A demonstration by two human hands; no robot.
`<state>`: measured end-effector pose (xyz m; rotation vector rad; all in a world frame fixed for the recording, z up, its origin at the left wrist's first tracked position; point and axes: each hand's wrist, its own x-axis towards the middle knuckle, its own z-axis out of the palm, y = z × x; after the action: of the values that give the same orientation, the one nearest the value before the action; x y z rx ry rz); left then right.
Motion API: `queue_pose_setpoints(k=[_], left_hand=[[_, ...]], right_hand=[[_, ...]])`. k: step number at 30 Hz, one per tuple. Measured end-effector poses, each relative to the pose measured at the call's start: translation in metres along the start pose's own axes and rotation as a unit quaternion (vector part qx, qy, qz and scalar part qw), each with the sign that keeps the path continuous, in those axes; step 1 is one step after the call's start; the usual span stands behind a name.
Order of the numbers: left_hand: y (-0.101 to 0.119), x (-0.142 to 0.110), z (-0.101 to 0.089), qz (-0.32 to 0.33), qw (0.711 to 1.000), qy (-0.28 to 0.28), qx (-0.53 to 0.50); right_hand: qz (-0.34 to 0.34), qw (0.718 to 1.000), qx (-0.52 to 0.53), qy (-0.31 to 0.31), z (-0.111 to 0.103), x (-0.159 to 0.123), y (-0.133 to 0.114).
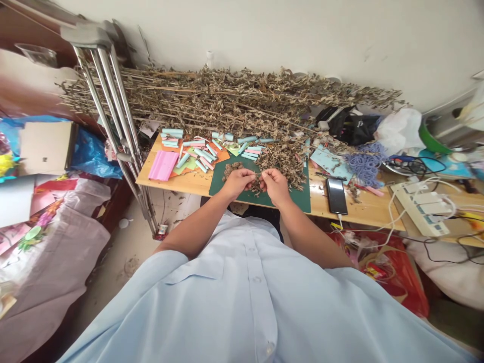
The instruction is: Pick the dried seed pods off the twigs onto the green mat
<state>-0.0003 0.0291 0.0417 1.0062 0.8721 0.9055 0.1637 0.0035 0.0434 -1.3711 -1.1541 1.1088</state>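
Observation:
My left hand [238, 182] and my right hand [274, 185] meet above a dark green cutting mat [298, 201], their fingertips pinching a thin dried stem [257, 175]. A heap of crumbled dried leaves [282, 166] lies just beyond my right hand, and a smaller heap [231, 170] sits beyond my left. Long dried leafy branches [227, 101] stretch across the back of the wooden table [363, 209]. Pale blue and pink paper rolls [200, 154] lie on coloured paper left of the mat.
A stack of pink paper [162, 165] sits at the table's left end, and metal crutches [109, 111] lean beside it. A black smartphone [336, 195], purple-blue cord [365, 164] and a white power strip [419, 207] with cables lie to the right. A bed [49, 252] is at left.

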Motion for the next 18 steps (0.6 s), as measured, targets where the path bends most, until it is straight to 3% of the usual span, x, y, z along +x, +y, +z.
queue_pose_setpoints(k=[8,18], left_hand=[[0.003,-0.002,0.002,0.016,0.998,-0.001,0.065],[0.010,-0.009,0.001,0.035,0.988,-0.026,0.148]], right_hand=[[0.042,0.996,0.078,0.008,0.001,0.001,-0.007],[0.068,0.996,0.061,-0.022,-0.004,0.007,-0.005]])
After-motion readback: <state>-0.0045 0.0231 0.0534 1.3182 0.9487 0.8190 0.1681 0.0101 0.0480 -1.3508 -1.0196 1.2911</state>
